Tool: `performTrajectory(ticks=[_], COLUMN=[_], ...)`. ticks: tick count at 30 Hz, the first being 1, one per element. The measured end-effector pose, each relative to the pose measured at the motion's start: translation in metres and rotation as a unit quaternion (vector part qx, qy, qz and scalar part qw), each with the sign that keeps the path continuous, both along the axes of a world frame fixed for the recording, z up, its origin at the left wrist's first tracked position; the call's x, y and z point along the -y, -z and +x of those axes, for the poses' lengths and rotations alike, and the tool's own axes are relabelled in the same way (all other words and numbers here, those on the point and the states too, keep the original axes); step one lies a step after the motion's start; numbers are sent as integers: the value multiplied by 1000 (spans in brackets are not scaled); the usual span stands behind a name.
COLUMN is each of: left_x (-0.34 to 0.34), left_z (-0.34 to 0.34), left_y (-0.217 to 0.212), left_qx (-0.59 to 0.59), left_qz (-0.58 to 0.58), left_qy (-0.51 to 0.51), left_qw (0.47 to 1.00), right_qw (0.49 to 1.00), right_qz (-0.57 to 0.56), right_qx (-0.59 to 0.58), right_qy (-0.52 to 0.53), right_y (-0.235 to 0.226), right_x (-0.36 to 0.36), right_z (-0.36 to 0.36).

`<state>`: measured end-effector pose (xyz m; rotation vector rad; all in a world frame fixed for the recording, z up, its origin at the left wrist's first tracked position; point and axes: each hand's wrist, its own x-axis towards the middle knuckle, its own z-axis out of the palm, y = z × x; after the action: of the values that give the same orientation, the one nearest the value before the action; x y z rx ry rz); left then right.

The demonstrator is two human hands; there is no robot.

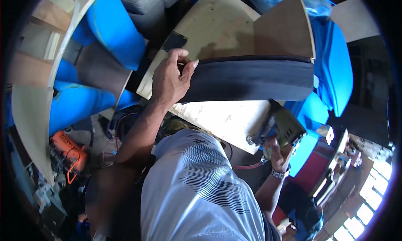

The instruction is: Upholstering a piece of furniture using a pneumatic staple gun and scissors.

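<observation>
My left hand (171, 79) is at the left end of a long black fabric-covered strip (251, 79). Thumb and curled fingers close on its upper left corner. The strip lies across a pale plywood panel (217, 21), with bare wood showing above and below it. Lower on the right, my right hand (277, 156) grips an olive-green staple gun (287, 128) by its handle. The tool stands beside the panel's lower right part, a little below the strip. A red hose (247, 166) runs up to the tool near this hand.
An upright plywood piece (284, 27) rises at the panel's far right. Blue sheeting (335, 69) hangs along the right side. Blue-covered curved pieces (113, 27) and a wooden frame (52, 73) stand at the left. An orange machine (69, 149) sits on the floor, lower left.
</observation>
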<state>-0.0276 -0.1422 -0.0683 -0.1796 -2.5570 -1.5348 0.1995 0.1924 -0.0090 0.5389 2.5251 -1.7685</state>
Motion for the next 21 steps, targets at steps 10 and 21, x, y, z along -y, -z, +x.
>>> performTrajectory(ticks=[10,21], left_x=[7,1], left_z=[-4,-3], left_y=[3,19], left_qx=[36,-39], left_qz=[-47,-54], left_qy=[62,44], left_qw=[996,997], right_qw=[962,944], right_qz=[128,209], right_qx=[55,70], right_qy=[-235,-245], right_y=[-64,-64], right_x=[118,131], right_z=[-158,-169])
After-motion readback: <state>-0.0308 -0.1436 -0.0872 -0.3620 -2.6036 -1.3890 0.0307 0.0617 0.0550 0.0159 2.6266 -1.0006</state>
